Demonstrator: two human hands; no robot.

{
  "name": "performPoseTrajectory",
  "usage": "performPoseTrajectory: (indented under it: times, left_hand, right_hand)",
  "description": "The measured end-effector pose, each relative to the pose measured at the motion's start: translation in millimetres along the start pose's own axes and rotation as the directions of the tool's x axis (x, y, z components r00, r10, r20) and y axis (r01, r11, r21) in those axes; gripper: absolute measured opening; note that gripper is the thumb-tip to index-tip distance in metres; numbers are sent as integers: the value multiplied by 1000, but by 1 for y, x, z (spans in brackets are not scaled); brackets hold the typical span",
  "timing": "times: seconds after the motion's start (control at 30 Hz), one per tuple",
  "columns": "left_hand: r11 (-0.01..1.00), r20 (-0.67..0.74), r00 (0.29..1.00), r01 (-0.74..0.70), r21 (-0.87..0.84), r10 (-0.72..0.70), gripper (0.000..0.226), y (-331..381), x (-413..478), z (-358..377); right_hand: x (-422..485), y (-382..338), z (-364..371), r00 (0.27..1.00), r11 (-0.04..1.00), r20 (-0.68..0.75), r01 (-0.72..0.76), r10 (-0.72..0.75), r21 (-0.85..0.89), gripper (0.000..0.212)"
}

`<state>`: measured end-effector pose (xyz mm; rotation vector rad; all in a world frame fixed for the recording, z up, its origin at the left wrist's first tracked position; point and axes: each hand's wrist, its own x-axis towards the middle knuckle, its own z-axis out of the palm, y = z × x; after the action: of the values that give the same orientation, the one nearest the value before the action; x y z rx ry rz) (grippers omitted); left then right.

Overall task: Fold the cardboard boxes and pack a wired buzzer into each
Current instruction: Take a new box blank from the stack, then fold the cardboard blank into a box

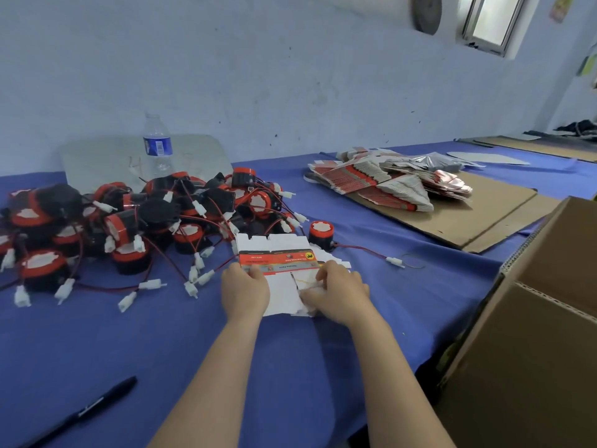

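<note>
A flat, unfolded cardboard box, white with a red printed band, lies on the blue table in front of me. My left hand grips its left side, thumb on top. My right hand pinches the white flaps at its near right side. A single red-and-black wired buzzer stands just beyond the box, its red wire trailing right to a white connector. A big heap of wired buzzers covers the table to the left.
A stack of flat boxes lies on a cardboard sheet at the back right. A large brown carton stands at the right edge. A water bottle stands behind the heap. A black pen lies near left.
</note>
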<state>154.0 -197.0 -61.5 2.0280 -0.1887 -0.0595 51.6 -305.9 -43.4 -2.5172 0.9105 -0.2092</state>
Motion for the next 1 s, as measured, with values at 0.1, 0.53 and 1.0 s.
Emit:
performPoseTrajectory:
  times: [0.1,0.53,1.0]
  left_hand:
    - [1000,-12,1000,19,-24,-19,20,-1,0,3]
    - [999,7,999,33,-14,-33,16,2,-2,2]
    - [998,-44,998,42,-39,-43,12,3,-8,3]
  right_hand:
    - [2,-8,0,999,995,41,0,5,-104,30]
    - [2,-12,3,997,993,-55,-55,61,103,24]
    - [1,-27,17,998,991,-61,-26,18,-133,42]
